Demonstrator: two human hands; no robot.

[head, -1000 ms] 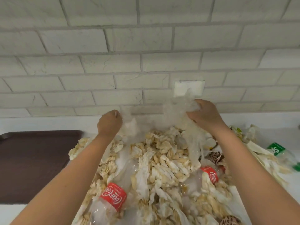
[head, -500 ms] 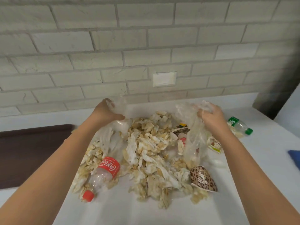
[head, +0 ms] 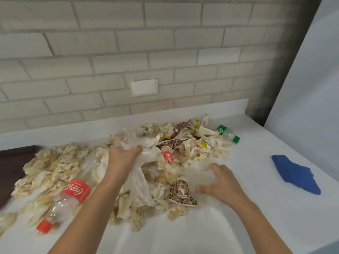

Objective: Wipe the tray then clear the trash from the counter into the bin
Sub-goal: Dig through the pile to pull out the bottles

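A heap of crumpled, stained tissues [head: 55, 167] covers the white counter [head: 256, 180]. Mixed in are a Coca-Cola bottle with a red cap [head: 64, 200], a second red-labelled bottle [head: 167, 156], a green-capped bottle [head: 228, 133] and leopard-print paper cups [head: 180, 192]. My left hand [head: 122, 156] is closed on a bunched clear plastic bag [head: 135, 173] at the middle of the pile. My right hand [head: 220, 182] is curled around another clump of clear plastic at the pile's right edge. The dark brown tray [head: 11, 162] shows at the far left.
A blue cloth [head: 297, 173] lies on the counter to the right. A brick wall [head: 128, 61] with a white cover plate [head: 145, 87] backs the counter. A pale panel [head: 311, 79] stands at the right end.
Both hands have come down from holding the bag up over the pile. The left hand now grips plastic at the pile's centre and the right hand sits low at the right. The view has swung right.
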